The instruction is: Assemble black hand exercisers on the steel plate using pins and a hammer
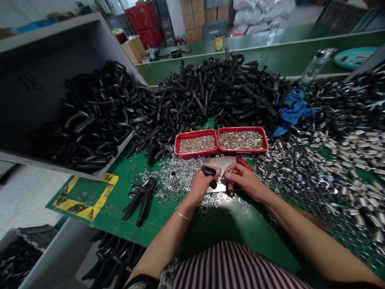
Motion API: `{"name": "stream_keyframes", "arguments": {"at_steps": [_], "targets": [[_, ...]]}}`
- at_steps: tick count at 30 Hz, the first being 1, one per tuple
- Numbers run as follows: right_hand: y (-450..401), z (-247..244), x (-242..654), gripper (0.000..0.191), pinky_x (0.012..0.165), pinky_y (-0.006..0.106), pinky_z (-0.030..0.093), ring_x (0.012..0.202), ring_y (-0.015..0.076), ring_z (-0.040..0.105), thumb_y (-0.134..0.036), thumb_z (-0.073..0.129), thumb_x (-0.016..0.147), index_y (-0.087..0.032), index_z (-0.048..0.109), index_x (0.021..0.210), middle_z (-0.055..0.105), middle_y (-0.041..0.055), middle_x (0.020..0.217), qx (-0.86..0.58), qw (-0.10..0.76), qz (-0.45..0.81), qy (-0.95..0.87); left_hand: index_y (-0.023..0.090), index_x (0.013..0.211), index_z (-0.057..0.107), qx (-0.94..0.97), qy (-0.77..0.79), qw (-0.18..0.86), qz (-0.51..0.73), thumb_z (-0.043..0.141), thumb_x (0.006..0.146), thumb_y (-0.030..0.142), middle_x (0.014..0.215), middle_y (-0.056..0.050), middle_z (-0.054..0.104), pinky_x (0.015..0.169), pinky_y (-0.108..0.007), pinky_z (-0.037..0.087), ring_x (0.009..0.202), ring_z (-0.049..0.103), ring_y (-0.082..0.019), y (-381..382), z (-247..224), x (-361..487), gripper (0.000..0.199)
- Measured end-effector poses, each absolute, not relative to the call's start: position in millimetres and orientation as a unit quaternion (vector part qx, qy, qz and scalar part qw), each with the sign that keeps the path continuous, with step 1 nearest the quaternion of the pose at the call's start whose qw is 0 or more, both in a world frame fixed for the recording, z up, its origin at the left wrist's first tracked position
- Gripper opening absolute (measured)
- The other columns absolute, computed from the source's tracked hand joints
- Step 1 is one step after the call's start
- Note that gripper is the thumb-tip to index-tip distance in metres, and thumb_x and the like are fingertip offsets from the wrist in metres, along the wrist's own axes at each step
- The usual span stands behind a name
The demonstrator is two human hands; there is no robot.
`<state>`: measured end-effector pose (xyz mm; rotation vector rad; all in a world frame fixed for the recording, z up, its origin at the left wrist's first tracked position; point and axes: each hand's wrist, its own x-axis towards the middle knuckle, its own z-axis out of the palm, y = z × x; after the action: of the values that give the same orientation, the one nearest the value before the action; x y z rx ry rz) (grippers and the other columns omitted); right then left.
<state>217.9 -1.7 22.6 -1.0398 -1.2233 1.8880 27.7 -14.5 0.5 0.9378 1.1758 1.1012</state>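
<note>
My left hand (201, 185) grips a short black coated metal part (209, 171) above a dented steel plate (219, 166). My right hand (243, 180) pinches a small silver ring (231, 172) between thumb and forefinger, close to the black part's end. A red-handled tool (244, 163) lies just past my right fingers. Loose silver washers and nuts (177, 178) are spread around both hands. To the left of my left hand lies a bundle of black parts with metal fittings (143, 200).
Two red trays of small silver pieces (195, 136) sit just beyond the hands. Behind them rises a large heap of black curved parts (216, 92), and a grey bin (45, 52) holds more. Silver tubes (345, 160) cover the green bench (90, 210) at right, near a blue cloth (293, 108).
</note>
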Motion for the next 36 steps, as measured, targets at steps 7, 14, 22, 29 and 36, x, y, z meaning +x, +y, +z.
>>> {"name": "stream_keyframes", "arguments": {"at_steps": [7,14,22,29,36], "targets": [[2,19,217,0.030,0.052,0.024,0.049,0.052,0.0100,0.058,-0.041,0.078,0.082,-0.019,0.058,0.089,0.056,-0.0063,0.063,-0.375,0.336,0.769,-0.394,0.015,0.088,0.068,0.385,0.492,0.607,0.491,0.076,0.080,0.047,0.067,0.000,0.061,0.061,-0.022,0.046,0.060,0.057,-0.011,-20,-3,36,0.034],[12,13,223,0.021,0.054,0.020,0.051,0.055,0.0065,0.055,-0.033,0.077,0.085,-0.017,0.064,0.086,0.056,-0.0041,0.068,-0.340,0.307,0.833,-0.312,0.015,0.092,0.067,0.380,0.487,0.603,0.505,0.075,0.081,0.047,0.067,0.000,0.061,0.058,-0.021,0.044,0.060,0.055,-0.010,-19,5,41,0.035],[17,11,221,0.020,0.058,0.019,0.049,0.061,0.0055,0.053,-0.032,0.079,0.083,-0.016,0.066,0.085,0.062,-0.0007,0.076,-0.322,0.317,0.847,-0.280,0.015,0.090,0.067,0.402,0.464,0.608,0.503,0.073,0.084,0.043,0.075,-0.003,0.067,0.064,-0.023,0.045,0.065,0.058,-0.011,-16,4,43,0.030],[30,29,240,0.024,0.071,0.031,0.050,0.073,0.0148,0.064,-0.039,0.072,0.086,-0.022,0.065,0.102,0.067,0.0008,0.084,-0.452,0.332,0.598,-0.572,0.022,0.120,0.058,0.487,0.474,0.603,0.418,0.070,0.078,0.020,0.105,-0.005,0.068,0.048,-0.019,0.039,0.055,0.051,-0.006,-13,18,12,0.044],[28,36,247,0.023,0.079,0.038,0.049,0.083,0.0213,0.065,-0.042,0.063,0.092,-0.024,0.064,0.106,0.069,0.0034,0.092,-0.465,0.309,0.484,-0.673,0.022,0.114,0.054,0.474,0.468,0.594,0.451,0.066,0.071,0.013,0.104,-0.005,0.068,0.056,-0.021,0.046,0.062,0.059,-0.009,3,20,13,0.045]]}}
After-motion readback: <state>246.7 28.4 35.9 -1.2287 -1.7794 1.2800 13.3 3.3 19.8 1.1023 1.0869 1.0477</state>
